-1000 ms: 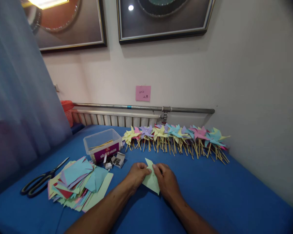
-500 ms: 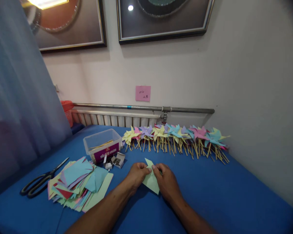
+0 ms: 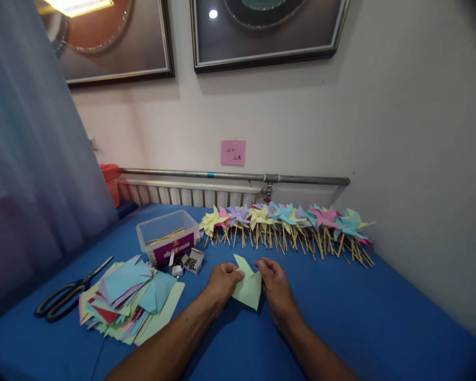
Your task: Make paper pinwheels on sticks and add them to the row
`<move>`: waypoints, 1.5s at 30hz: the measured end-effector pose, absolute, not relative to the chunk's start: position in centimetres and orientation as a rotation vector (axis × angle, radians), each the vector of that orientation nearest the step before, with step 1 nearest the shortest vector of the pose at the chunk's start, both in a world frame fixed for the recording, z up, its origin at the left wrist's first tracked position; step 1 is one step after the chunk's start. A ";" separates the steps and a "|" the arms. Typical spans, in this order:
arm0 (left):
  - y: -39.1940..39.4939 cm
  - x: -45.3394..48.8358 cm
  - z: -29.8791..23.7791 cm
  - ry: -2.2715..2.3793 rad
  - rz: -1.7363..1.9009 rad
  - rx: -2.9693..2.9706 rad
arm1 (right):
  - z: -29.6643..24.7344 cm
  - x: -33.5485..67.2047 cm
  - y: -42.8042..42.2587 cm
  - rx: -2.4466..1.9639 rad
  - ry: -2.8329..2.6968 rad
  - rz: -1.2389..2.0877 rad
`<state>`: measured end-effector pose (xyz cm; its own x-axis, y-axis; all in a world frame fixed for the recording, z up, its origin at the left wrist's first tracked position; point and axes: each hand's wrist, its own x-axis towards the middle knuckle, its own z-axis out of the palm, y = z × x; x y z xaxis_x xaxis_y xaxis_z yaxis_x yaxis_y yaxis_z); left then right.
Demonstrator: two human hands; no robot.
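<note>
A light green paper pinwheel blank (image 3: 247,290), with cut, partly folded flaps, is held just over the blue table. My left hand (image 3: 222,283) pinches it at its left side, thumb on top near the middle. Curled at the paper's right edge, my right hand (image 3: 276,286) has its fingertips against it; the exact grip there is partly hidden. To the left lies a heap of coloured paper pieces (image 3: 122,296). Finished pinwheels on sticks (image 3: 283,214) lie in a row beyond my hands.
Black-handled scissors (image 3: 69,296) lie left of the paper heap. A clear plastic box (image 3: 166,233) holds thin sticks. Before it stand small white boxes (image 3: 193,260) with metal bits. A pipe (image 3: 230,175) and radiator run along the wall behind the blue table (image 3: 341,323).
My right hand has moved slightly right, away from the paper's middle. The right flap of the paper has opened out. My left hand keeps its pinch.
</note>
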<state>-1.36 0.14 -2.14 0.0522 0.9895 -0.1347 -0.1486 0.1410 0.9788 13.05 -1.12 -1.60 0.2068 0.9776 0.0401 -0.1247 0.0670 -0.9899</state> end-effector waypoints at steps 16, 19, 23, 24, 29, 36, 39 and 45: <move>-0.4 -1.1 -1.2 1.044 1.221 0.960 | -3.2 11.5 -2.0 -0.919 -0.853 1.423; -0.8 -1.1 -0.5 1.024 1.205 0.929 | -3.3 11.6 -1.8 -0.951 -0.884 1.394; -1.0 -1.4 0.0 1.000 1.195 0.895 | -3.1 11.8 -1.8 -0.965 -0.939 1.378; -1.0 -1.5 0.0 0.999 1.192 0.894 | -3.0 11.9 -1.8 -0.974 -0.954 1.368; -0.6 -1.6 -0.7 1.027 1.132 0.931 | -2.9 12.1 -1.9 -1.067 -1.050 1.291; 0.1 -1.8 -1.4 1.031 1.190 0.924 | -2.8 12.2 -1.5 -1.017 -1.049 1.274; 0.5 -2.2 -1.4 1.060 1.234 0.890 | -2.5 12.9 -1.3 -1.035 -1.115 1.192; 1.0 -3.4 -0.7 1.030 1.254 0.820 | -1.3 13.8 -1.9 -1.012 -1.511 1.047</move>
<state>-3.37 1.01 -0.69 0.0086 0.9867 -0.1621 -0.3510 0.1547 0.9235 13.83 -1.94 -1.30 -0.1535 0.9531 0.2607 0.0906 0.2763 -0.9568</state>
